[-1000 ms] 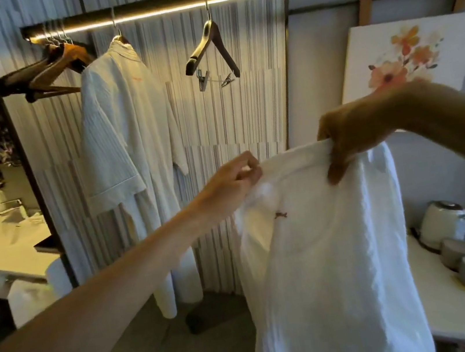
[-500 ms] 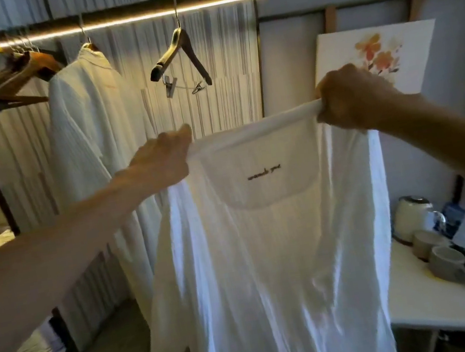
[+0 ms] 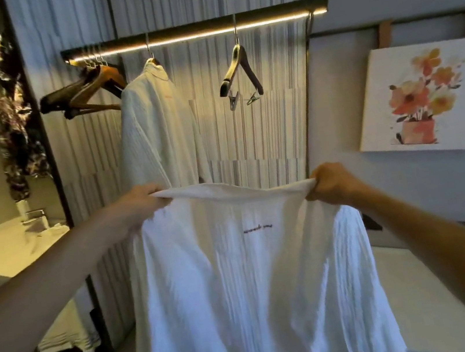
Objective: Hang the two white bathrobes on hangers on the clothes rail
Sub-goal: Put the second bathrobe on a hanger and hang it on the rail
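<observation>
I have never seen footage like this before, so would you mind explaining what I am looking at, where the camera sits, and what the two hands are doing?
There is no machine here: a person wears a wide-angle camera on the head, looking forward and down, so the two bare arms reaching in from the bottom are their own. The left hand and the right hand each grip one end of the collar edge of a white bathrobe, holding it spread out in the air. Small dark lettering shows below the collar. Behind it runs a lit clothes rail. One bathrobe already hangs there on a hanger. To its right an empty wooden hanger with clips hangs free, and more empty hangers bunch at the rail's left end. A flower painting leans against the right wall.
</observation>
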A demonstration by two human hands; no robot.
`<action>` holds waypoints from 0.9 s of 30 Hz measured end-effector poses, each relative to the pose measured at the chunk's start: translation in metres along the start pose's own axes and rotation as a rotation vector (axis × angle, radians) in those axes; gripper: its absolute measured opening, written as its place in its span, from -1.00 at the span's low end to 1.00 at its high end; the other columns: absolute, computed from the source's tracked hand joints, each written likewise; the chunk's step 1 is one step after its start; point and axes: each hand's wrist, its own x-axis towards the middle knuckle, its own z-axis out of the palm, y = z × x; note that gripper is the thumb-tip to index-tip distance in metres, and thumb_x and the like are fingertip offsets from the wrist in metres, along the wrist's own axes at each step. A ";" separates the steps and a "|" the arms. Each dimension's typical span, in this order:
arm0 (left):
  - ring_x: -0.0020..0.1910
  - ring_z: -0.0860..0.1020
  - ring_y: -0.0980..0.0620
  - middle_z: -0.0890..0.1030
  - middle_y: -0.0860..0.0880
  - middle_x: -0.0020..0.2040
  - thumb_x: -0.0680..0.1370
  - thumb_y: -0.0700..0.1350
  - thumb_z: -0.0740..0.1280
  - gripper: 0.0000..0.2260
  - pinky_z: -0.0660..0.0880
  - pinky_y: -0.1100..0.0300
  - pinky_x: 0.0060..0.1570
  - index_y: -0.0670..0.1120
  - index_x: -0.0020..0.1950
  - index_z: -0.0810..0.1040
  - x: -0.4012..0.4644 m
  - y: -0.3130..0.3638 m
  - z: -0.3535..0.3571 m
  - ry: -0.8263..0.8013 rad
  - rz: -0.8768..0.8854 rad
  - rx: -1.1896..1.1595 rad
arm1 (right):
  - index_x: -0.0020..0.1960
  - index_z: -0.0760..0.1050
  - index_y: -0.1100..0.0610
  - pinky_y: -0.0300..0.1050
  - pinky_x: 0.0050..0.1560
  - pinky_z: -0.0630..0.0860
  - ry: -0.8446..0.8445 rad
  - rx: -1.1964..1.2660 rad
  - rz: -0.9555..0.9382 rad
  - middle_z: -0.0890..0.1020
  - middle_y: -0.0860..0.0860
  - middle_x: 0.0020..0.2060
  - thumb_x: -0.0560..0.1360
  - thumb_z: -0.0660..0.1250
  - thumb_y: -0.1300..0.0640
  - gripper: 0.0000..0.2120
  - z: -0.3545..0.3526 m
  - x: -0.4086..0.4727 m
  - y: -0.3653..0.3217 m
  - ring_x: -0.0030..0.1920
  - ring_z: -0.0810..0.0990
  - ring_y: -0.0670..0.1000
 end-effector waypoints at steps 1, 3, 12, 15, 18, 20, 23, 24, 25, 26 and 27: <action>-0.14 0.49 -0.07 0.55 -0.15 -0.15 0.53 -0.11 0.40 -0.86 0.35 0.16 -0.28 -0.19 -0.08 0.60 0.001 -0.003 -0.008 0.006 -0.037 -0.002 | 0.03 0.67 0.23 -0.06 -0.01 0.52 -0.023 0.012 0.004 0.68 0.18 -0.05 0.35 0.54 0.07 -0.67 0.001 0.005 -0.007 -0.01 0.64 0.15; -0.14 0.54 -0.06 0.59 -0.15 -0.09 0.51 -0.11 0.44 -0.87 0.44 0.15 -0.20 -0.16 -0.02 0.62 0.001 0.001 -0.029 -0.013 -0.077 -0.048 | 0.00 0.68 0.25 -0.01 0.02 0.54 -0.090 0.014 0.023 0.68 0.19 -0.07 0.33 0.56 0.07 -0.67 0.001 0.013 -0.020 -0.01 0.64 0.15; -0.14 0.59 -0.11 0.63 -0.18 -0.07 0.41 -0.21 0.46 -0.93 0.52 0.17 -0.20 -0.13 -0.15 0.60 0.049 0.028 -0.043 0.171 -0.149 -0.483 | 0.14 0.59 0.12 -0.12 -0.09 0.57 -0.354 0.297 0.007 0.56 0.03 0.01 0.44 0.42 0.25 -0.72 0.027 0.045 -0.084 0.04 0.58 0.06; -0.11 0.57 -0.08 0.62 -0.13 -0.09 0.44 -0.21 0.42 -0.96 0.50 0.13 -0.20 -0.11 -0.15 0.59 0.071 0.035 -0.032 0.282 -0.127 -0.473 | 0.04 0.57 0.15 0.01 0.11 0.57 -0.089 0.504 -0.044 0.57 0.06 -0.02 0.53 0.30 0.26 -0.87 0.003 0.096 -0.108 0.03 0.57 0.06; -0.03 0.59 -0.16 0.63 -0.17 -0.10 0.41 -0.26 0.42 -0.93 0.57 -0.01 -0.03 -0.14 -0.15 0.60 0.085 0.036 -0.022 0.259 -0.126 -0.452 | -0.08 0.53 0.31 -0.01 -0.05 0.52 0.160 0.815 -0.038 0.53 0.17 -0.17 0.58 0.27 0.14 -0.78 -0.018 0.139 -0.142 -0.17 0.49 0.11; -0.06 0.58 -0.16 0.63 -0.20 -0.07 0.39 -0.25 0.42 -0.89 0.56 0.01 -0.07 -0.15 -0.11 0.58 0.102 0.038 -0.020 0.277 -0.130 -0.442 | -0.17 0.49 0.24 -0.05 -0.17 0.46 0.220 0.883 -0.070 0.51 0.13 -0.26 0.57 0.28 0.02 -0.71 -0.027 0.173 -0.161 -0.29 0.45 0.06; -0.07 0.56 -0.14 0.60 -0.19 -0.06 0.41 -0.19 0.40 -0.86 0.51 0.04 -0.11 -0.13 -0.06 0.55 0.125 0.050 -0.025 0.325 -0.110 -0.417 | 0.01 0.55 0.27 -0.08 -0.23 0.51 0.318 0.876 -0.096 0.63 0.11 -0.18 0.50 0.31 -0.15 -0.55 -0.039 0.234 -0.176 -0.28 0.54 0.00; -0.05 0.55 -0.14 0.59 -0.18 -0.04 0.43 -0.18 0.39 -0.87 0.51 0.05 -0.09 -0.12 -0.04 0.54 0.134 0.054 -0.027 0.328 -0.094 -0.406 | 0.07 0.52 0.25 -0.01 -0.13 0.57 0.351 0.848 -0.076 0.64 0.11 -0.13 0.44 0.31 -0.24 -0.46 -0.043 0.252 -0.176 -0.18 0.59 0.05; -0.03 0.54 -0.14 0.57 -0.16 -0.03 0.45 -0.18 0.37 -0.88 0.50 0.05 -0.08 -0.11 -0.02 0.53 0.140 0.059 -0.029 0.322 -0.079 -0.403 | 0.09 0.48 0.22 0.06 -0.03 0.58 0.384 0.820 -0.047 0.62 0.12 -0.11 0.38 0.30 -0.32 -0.39 -0.047 0.268 -0.174 -0.10 0.59 0.10; -0.02 0.53 -0.14 0.56 -0.15 -0.01 0.47 -0.18 0.36 -0.88 0.50 0.06 -0.09 -0.10 -0.01 0.52 0.144 0.065 -0.030 0.314 -0.070 -0.408 | 0.10 0.43 0.17 0.11 0.03 0.57 0.395 0.784 -0.006 0.59 0.11 -0.11 0.33 0.29 -0.37 -0.35 -0.051 0.284 -0.169 -0.06 0.57 0.13; -0.02 0.53 -0.13 0.56 -0.15 -0.01 0.48 -0.17 0.35 -0.89 0.50 0.07 -0.09 -0.09 0.00 0.52 0.149 0.067 -0.033 0.320 -0.075 -0.415 | 0.11 0.39 0.12 0.13 0.06 0.56 0.382 0.748 0.021 0.56 0.11 -0.10 0.29 0.30 -0.39 -0.34 -0.052 0.303 -0.170 -0.04 0.56 0.14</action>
